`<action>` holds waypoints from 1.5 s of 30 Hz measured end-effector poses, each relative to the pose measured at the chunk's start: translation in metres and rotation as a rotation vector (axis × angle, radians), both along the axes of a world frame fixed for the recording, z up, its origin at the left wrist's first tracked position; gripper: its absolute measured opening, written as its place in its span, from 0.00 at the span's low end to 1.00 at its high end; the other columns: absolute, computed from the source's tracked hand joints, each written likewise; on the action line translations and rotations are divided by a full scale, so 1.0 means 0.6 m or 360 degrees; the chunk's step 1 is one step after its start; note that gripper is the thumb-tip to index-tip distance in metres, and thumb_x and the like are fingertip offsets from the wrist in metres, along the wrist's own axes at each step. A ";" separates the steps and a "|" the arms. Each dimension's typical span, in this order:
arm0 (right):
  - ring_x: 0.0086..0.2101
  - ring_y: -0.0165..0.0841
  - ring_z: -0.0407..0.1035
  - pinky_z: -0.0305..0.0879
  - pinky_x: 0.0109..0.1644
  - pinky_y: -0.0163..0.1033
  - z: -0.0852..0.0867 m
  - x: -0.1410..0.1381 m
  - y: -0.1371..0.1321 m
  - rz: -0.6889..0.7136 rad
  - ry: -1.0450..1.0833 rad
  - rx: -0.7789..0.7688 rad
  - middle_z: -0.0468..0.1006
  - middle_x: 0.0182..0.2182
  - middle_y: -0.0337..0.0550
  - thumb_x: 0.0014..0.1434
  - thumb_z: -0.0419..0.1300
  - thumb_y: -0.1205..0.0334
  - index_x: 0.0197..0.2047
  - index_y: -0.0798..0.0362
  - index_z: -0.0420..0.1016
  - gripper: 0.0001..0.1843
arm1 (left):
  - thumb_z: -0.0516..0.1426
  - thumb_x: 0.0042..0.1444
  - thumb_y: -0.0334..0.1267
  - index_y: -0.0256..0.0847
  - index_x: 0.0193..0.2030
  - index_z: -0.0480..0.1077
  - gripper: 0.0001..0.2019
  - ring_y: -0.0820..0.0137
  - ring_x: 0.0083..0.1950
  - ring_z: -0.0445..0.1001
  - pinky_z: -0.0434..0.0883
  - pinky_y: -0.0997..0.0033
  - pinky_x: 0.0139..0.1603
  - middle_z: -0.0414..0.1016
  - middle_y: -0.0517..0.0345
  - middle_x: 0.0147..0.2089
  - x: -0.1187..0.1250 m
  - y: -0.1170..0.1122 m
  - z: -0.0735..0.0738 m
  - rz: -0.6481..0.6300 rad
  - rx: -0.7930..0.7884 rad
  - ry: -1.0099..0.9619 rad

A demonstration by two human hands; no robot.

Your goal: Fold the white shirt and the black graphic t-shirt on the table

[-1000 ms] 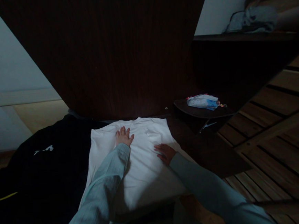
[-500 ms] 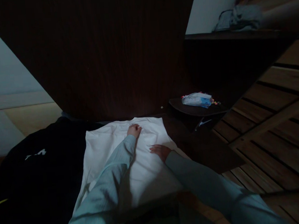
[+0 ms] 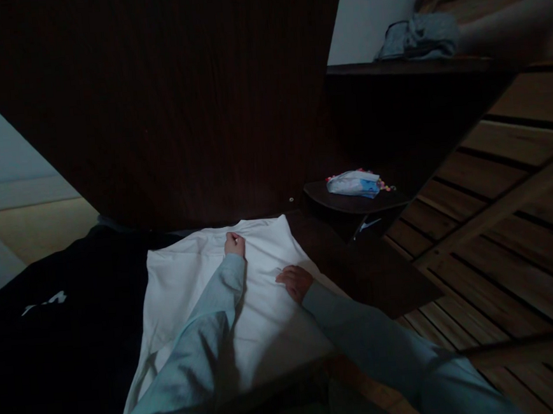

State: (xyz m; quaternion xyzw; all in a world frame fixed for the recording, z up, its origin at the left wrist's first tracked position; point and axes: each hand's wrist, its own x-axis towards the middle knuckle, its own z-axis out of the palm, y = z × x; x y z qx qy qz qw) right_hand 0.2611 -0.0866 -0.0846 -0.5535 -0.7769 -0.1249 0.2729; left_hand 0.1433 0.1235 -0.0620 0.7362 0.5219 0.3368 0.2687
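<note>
A white garment (image 3: pixel 201 283) lies spread flat in front of me. My left hand (image 3: pixel 234 244) reaches to its far edge near the collar, fingers curled in and pinching the cloth. My right hand (image 3: pixel 294 281) rests on the garment's right side with its fingers bent, pressing into the cloth. Both arms wear pale blue-grey sleeves. The light is dim and small details of the fingers are hard to make out.
A black garment with white lettering (image 3: pixel 49 308) lies to the left. A dark wooden panel (image 3: pixel 178 112) rises behind. On the right, a small round dark shelf (image 3: pixel 347 202) carries a white-and-blue packet (image 3: pixel 354 183). Wooden slats (image 3: pixel 497 215) run along the right; grey cloth (image 3: pixel 416 36) sits high up.
My left hand moved from lying flat with spread fingers to the garment's far edge and curled shut on the cloth. My right hand's fingers bent inward. The view shifted slightly.
</note>
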 end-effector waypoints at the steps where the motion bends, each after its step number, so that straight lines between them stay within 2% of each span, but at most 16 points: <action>1: 0.38 0.32 0.67 0.66 0.42 0.39 0.004 -0.002 -0.003 0.0002 0.0031 0.0048 0.77 0.31 0.43 0.50 0.49 0.72 0.36 0.53 0.72 0.14 | 0.49 0.48 0.30 0.41 0.31 0.62 0.04 0.73 0.27 0.66 0.64 0.74 0.33 0.65 0.63 0.24 -0.002 0.001 -0.001 0.0042 -0.0002 -0.0044; 6: 0.34 0.32 0.67 0.67 0.37 0.39 0.022 -0.010 -0.010 0.0142 0.0176 0.0362 0.75 0.27 0.42 0.46 0.48 0.73 0.36 0.53 0.69 0.15 | 0.49 0.47 0.32 0.42 0.30 0.61 0.03 0.73 0.27 0.67 0.64 0.75 0.31 0.64 0.64 0.23 -0.005 -0.004 0.000 0.0091 -0.0010 -0.0230; 11: 0.34 0.31 0.66 0.66 0.37 0.38 0.028 -0.010 -0.008 0.0169 0.0195 0.0466 0.74 0.27 0.41 0.46 0.48 0.73 0.37 0.52 0.68 0.15 | 0.50 0.42 0.31 0.43 0.32 0.63 0.08 0.73 0.25 0.67 0.64 0.76 0.30 0.63 0.67 0.20 0.003 -0.017 0.005 0.0004 -0.0007 -0.0334; 15: 0.35 0.32 0.67 0.65 0.40 0.39 0.032 -0.009 -0.012 0.0137 0.0186 0.0429 0.75 0.28 0.42 0.47 0.48 0.72 0.36 0.52 0.68 0.14 | 0.49 0.40 0.30 0.42 0.29 0.65 0.08 0.74 0.23 0.64 0.63 0.77 0.27 0.61 0.67 0.19 -0.003 -0.013 0.016 -0.0058 -0.0003 -0.0369; 18: 0.31 0.30 0.67 0.65 0.37 0.38 0.039 -0.013 -0.018 0.0188 0.0289 0.0397 0.75 0.26 0.40 0.48 0.47 0.71 0.33 0.51 0.67 0.12 | 0.48 0.40 0.31 0.41 0.27 0.65 0.07 0.75 0.22 0.62 0.61 0.78 0.25 0.60 0.66 0.18 -0.022 -0.009 0.021 -0.0069 -0.0005 -0.0374; 21: 0.27 0.28 0.67 0.63 0.33 0.36 0.045 -0.018 -0.022 0.0259 0.0396 0.0397 0.74 0.23 0.39 0.49 0.47 0.70 0.30 0.51 0.67 0.09 | 0.48 0.40 0.32 0.41 0.25 0.65 0.06 0.75 0.21 0.61 0.61 0.78 0.24 0.60 0.66 0.17 -0.042 -0.014 0.016 -0.0065 -0.0021 -0.0339; 25: 0.26 0.29 0.67 0.63 0.32 0.36 0.049 -0.019 -0.025 0.0257 0.0393 0.0347 0.74 0.23 0.40 0.49 0.47 0.69 0.30 0.51 0.68 0.09 | 0.49 0.40 0.33 0.41 0.24 0.66 0.05 0.75 0.21 0.61 0.60 0.77 0.24 0.61 0.66 0.17 -0.051 -0.025 0.005 -0.0078 -0.0049 -0.0249; 30: 0.27 0.28 0.70 0.65 0.38 0.38 0.044 -0.009 -0.031 0.0318 0.0425 0.0364 0.76 0.25 0.40 0.48 0.47 0.69 0.31 0.51 0.68 0.10 | 0.50 0.42 0.32 0.42 0.25 0.66 0.05 0.74 0.22 0.63 0.62 0.76 0.26 0.62 0.65 0.18 -0.048 -0.027 0.002 -0.0057 -0.0044 -0.0159; 32: 0.26 0.28 0.70 0.65 0.40 0.39 0.036 -0.003 -0.032 0.0241 0.0448 0.0381 0.76 0.25 0.39 0.49 0.47 0.69 0.30 0.50 0.69 0.11 | 0.50 0.43 0.31 0.42 0.27 0.66 0.06 0.74 0.23 0.64 0.62 0.76 0.27 0.62 0.66 0.18 -0.050 -0.026 0.004 -0.0041 -0.0033 -0.0133; 35: 0.25 0.30 0.69 0.65 0.40 0.42 0.024 0.004 -0.027 0.0011 0.0432 0.0333 0.75 0.23 0.40 0.51 0.45 0.67 0.29 0.50 0.70 0.13 | 0.51 0.43 0.32 0.43 0.31 0.67 0.07 0.74 0.24 0.64 0.64 0.76 0.29 0.61 0.66 0.19 -0.058 -0.023 0.007 -0.0004 -0.0011 -0.0100; 39: 0.33 0.33 0.69 0.65 0.42 0.42 0.021 0.000 -0.012 -0.0151 0.0364 0.0227 0.76 0.29 0.44 0.53 0.45 0.65 0.37 0.52 0.71 0.14 | 0.53 0.44 0.33 0.42 0.34 0.66 0.08 0.72 0.29 0.66 0.65 0.75 0.33 0.65 0.63 0.24 -0.064 -0.019 0.010 0.0036 0.0017 -0.0060; 41: 0.36 0.34 0.68 0.65 0.42 0.42 0.024 -0.006 -0.008 -0.0103 0.0308 0.0153 0.75 0.33 0.46 0.54 0.46 0.63 0.38 0.53 0.70 0.14 | 0.54 0.44 0.35 0.41 0.33 0.66 0.07 0.72 0.30 0.67 0.65 0.75 0.33 0.65 0.63 0.25 -0.062 -0.020 0.009 0.0012 0.0010 -0.0035; 45: 0.34 0.34 0.65 0.64 0.38 0.42 0.031 -0.014 -0.014 0.0162 0.0151 0.0016 0.72 0.30 0.47 0.55 0.49 0.53 0.34 0.53 0.69 0.13 | 0.54 0.46 0.37 0.42 0.31 0.65 0.05 0.73 0.27 0.66 0.63 0.76 0.30 0.65 0.65 0.22 -0.053 -0.027 0.007 -0.0064 -0.0035 0.0032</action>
